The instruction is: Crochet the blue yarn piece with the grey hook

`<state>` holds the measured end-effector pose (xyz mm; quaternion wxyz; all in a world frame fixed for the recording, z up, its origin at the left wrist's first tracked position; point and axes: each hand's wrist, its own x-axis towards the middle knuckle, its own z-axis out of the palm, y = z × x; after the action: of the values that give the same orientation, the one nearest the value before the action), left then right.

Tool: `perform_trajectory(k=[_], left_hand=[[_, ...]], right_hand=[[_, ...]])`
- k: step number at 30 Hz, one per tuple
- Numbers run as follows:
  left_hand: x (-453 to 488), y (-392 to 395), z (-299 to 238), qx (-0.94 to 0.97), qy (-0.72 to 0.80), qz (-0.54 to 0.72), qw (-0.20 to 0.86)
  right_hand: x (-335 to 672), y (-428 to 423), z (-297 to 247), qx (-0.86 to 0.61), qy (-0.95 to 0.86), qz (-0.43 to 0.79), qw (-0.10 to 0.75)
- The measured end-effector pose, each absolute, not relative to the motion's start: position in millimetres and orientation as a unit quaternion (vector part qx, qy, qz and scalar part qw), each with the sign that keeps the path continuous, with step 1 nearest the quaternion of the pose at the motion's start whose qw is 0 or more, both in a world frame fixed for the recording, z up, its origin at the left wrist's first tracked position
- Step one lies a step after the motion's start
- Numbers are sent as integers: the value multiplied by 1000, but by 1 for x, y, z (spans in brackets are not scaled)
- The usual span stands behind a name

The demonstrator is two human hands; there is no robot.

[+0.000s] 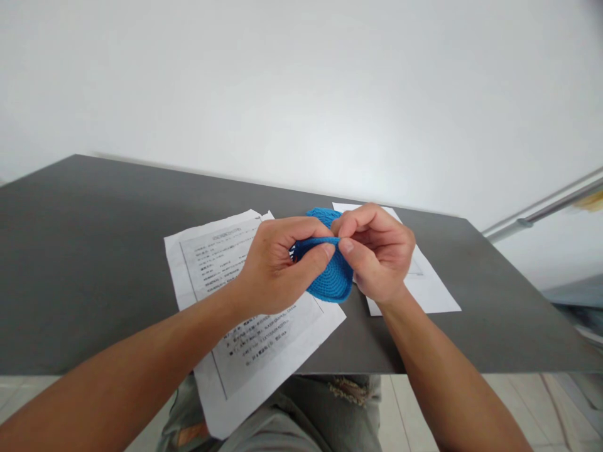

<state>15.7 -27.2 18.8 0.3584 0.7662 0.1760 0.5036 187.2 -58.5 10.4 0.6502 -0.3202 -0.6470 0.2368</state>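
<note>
A blue crocheted piece (332, 279) with rounded rows of stitches is held up over the table between my two hands. My left hand (277, 263) pinches its upper edge between thumb and fingers. Right beside that grip, my right hand (379, 251) has thumb and forefinger closed on the same edge, the fingertips of both hands nearly touching. Part of the blue work rises behind the fingers. Whether a hook or needle sits in the right fingers cannot be made out.
A printed sheet (198, 251) lies under my left arm and hangs over the table's front edge. Another white sheet (431, 289) lies beneath my right hand. The dark grey table (94, 251) meets a white wall (282, 94). A metal rail (541, 216) runs at the right.
</note>
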Motion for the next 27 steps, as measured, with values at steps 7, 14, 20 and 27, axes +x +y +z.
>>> perform_trajectory(k=[7,14,20,27], left_hand=[[17,-26,19,773,180,502,343],[17,-26,20,777,195,494,337],[20,-28,19,751,193,499,387],[21,-27,17,684,223,507,474]], right_hand=[[184,-59,14,-340,-638,231,651],[184,-59,16,-357,-642,219,642],[183,-59,14,-352,-640,211,650],[185,-59,10,-361,-622,212,662]])
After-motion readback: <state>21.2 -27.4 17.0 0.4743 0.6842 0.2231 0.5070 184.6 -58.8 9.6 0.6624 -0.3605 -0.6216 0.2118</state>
